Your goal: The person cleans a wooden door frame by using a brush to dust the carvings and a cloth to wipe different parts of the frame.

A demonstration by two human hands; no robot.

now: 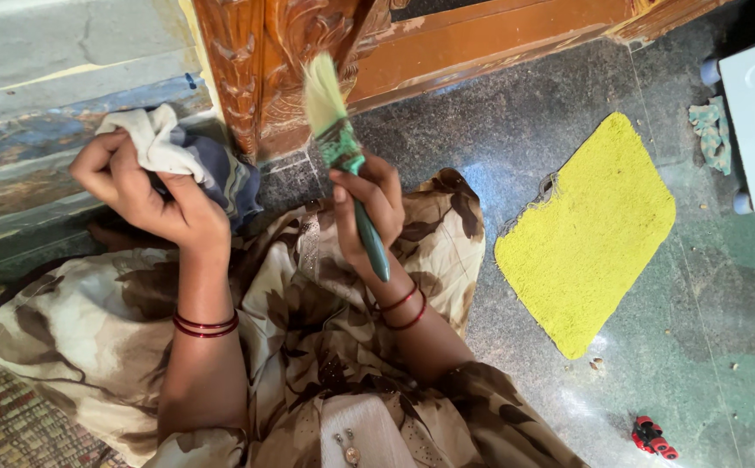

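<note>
By the carved door frame (pixel 260 65), right hand (pixel 369 208) gripping paintbrush (pixel 343 147), bristles up.

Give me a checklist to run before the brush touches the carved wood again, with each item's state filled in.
1. Brush held firmly in right hand: ok, fingers wrap the green handle.
2. Bristles pointed at carved door frame: ok, tips lie close to the carving.
3. Bristles clean: cannot tell; green stains on the ferrule.
4. Cloth ready in left hand: ok, bunched in the grip beside the frame.
5. Yellow mat clear of the work: ok, it lies apart on the floor.
</note>
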